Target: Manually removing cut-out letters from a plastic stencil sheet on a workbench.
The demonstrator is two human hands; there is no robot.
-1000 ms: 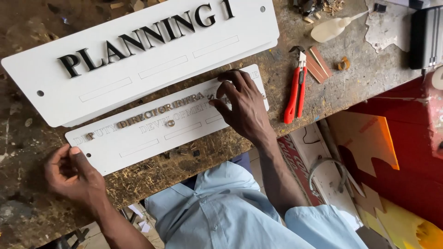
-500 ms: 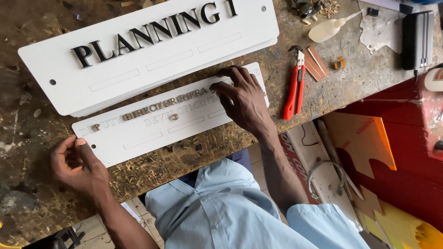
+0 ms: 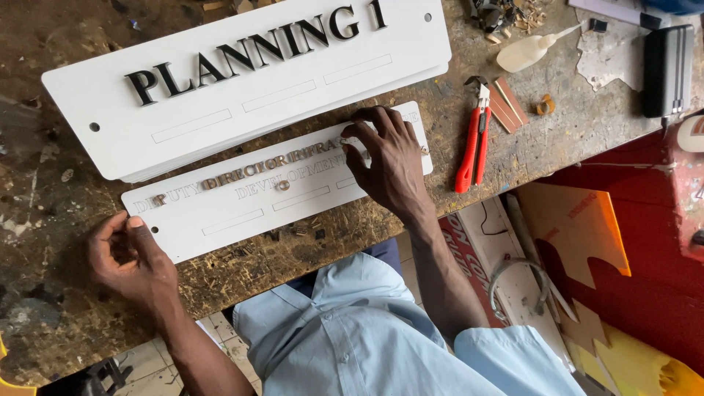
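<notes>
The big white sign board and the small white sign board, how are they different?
The big white sign board at the top has dark, bold raised letters; the small white sign board has pale, shiny letters, only partly filled in. The big one lies on a stack, untouched; both hands touch the small one. Both are white with rounded corners and slots.

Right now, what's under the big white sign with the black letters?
More white sign blanks are stacked beneath the big sign, their edges showing along its lower right side. The workbench carries them; how many blanks there are stays hidden.

sign-making workshop, scarred workbench (image 3: 308,257), red pliers (image 3: 473,147), glue bottle (image 3: 532,51)
</notes>
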